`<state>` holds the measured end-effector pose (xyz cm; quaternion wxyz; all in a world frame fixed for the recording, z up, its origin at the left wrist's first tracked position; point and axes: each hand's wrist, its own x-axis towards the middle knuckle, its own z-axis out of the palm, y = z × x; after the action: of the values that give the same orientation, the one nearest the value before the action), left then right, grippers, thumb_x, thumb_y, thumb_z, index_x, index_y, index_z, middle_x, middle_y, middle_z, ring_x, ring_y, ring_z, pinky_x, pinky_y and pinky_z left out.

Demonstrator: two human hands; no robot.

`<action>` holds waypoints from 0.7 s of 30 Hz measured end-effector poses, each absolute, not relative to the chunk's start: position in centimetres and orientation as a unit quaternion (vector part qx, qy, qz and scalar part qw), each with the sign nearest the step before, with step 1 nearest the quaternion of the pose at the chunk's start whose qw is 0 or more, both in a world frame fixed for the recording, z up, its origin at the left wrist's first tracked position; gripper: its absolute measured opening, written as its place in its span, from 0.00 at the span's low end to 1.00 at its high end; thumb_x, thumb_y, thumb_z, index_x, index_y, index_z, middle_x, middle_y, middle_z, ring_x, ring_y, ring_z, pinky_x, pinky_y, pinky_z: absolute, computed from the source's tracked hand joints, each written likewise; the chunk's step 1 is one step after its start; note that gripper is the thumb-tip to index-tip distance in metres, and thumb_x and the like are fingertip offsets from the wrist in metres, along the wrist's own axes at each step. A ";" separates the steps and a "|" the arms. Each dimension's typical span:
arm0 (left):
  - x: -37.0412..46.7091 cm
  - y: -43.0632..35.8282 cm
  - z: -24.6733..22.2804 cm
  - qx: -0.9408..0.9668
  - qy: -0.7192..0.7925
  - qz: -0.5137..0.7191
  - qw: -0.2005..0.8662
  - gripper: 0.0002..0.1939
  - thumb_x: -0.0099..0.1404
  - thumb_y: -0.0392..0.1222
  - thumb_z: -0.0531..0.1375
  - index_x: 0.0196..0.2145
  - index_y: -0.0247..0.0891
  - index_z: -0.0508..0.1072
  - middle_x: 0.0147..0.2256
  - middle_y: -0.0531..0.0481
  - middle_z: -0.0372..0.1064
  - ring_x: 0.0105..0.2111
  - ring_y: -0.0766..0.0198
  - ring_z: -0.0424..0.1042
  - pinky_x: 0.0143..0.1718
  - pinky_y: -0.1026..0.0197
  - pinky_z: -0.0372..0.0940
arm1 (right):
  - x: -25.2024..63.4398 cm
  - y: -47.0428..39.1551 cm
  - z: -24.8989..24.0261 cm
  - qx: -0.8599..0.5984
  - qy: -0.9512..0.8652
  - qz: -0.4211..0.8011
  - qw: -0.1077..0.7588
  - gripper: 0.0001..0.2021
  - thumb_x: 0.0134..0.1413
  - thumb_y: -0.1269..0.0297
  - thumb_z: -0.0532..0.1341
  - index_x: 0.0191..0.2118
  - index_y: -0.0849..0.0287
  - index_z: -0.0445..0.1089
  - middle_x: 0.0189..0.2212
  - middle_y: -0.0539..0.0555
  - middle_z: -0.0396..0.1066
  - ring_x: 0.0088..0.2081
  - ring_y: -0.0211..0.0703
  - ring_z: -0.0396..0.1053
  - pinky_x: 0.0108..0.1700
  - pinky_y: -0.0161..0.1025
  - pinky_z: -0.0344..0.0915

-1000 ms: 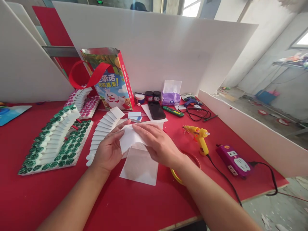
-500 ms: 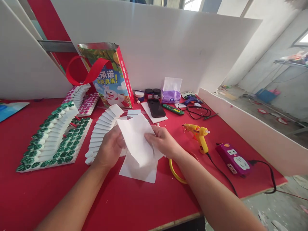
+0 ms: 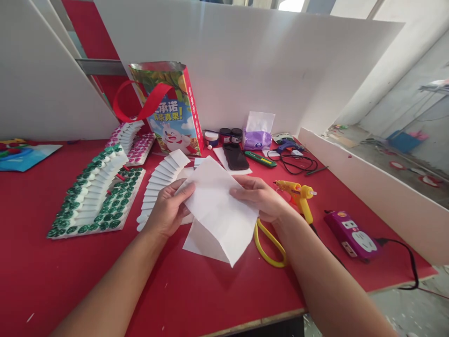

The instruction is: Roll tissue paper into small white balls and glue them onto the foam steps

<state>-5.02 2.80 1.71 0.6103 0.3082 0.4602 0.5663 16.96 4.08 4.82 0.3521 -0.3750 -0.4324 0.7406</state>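
Observation:
Between my hands is a sheet of white paper [image 3: 220, 201], slightly bent and tilted above the table. My left hand [image 3: 170, 206] pinches its left edge, thumb on top. On the opposite edge my right hand [image 3: 259, 195] grips it the same way, fingers underneath. Below it lies another white sheet [image 3: 199, 243], partly covered. Just behind my left hand stands a curved white stepped piece [image 3: 161, 175], like a small staircase. Yellow-handled scissors [image 3: 268, 252], their blades hidden, lie under my right wrist.
A yellow glue gun [image 3: 298, 194] and a purple power strip [image 3: 352, 236] with cords lie at right. Left stands a green-and-white staircase model [image 3: 94, 192]. Behind are a gift bag [image 3: 175, 112], phone [image 3: 235, 158], green cutter [image 3: 260, 159], tissue pack [image 3: 257, 138] and paint jars [image 3: 230, 135].
The held paper has turned and flattened, its lower corner now pointing toward me. My left thumb has come onto the sheet's edge. The view has shifted slightly left.

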 end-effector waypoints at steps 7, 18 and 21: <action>-5.3 2.8 2.2 0.323 0.385 0.583 0.639 0.14 0.46 0.39 0.76 0.32 0.36 0.82 0.21 0.56 0.69 0.17 0.76 0.59 0.16 0.73 0.53 | 18.0 4.9 4.5 -0.399 -0.393 0.742 0.370 0.15 0.41 0.68 0.72 0.40 0.58 0.83 0.33 0.53 0.82 0.30 0.42 0.76 0.31 0.37 0.72; -5.3 3.0 2.0 0.293 0.450 0.574 0.618 0.17 0.50 0.41 0.73 0.40 0.41 0.81 0.33 0.52 0.78 0.29 0.66 0.76 0.28 0.68 0.71 | 17.7 4.7 4.8 -0.397 -0.423 0.724 0.374 0.22 0.39 0.64 0.76 0.46 0.56 0.81 0.33 0.52 0.81 0.30 0.41 0.76 0.31 0.37 0.70; -5.2 3.1 2.0 0.286 0.441 0.583 0.620 0.15 0.49 0.39 0.73 0.37 0.40 0.81 0.32 0.53 0.78 0.26 0.69 0.73 0.25 0.70 0.69 | 18.0 4.8 4.9 -0.422 -0.415 0.711 0.381 0.19 0.39 0.63 0.75 0.43 0.58 0.82 0.30 0.51 0.80 0.26 0.39 0.74 0.27 0.35 0.67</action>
<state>-5.24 3.06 2.05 0.6199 0.2861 0.4405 0.5829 18.02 4.76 4.93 0.3808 -0.4219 -0.4148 0.7106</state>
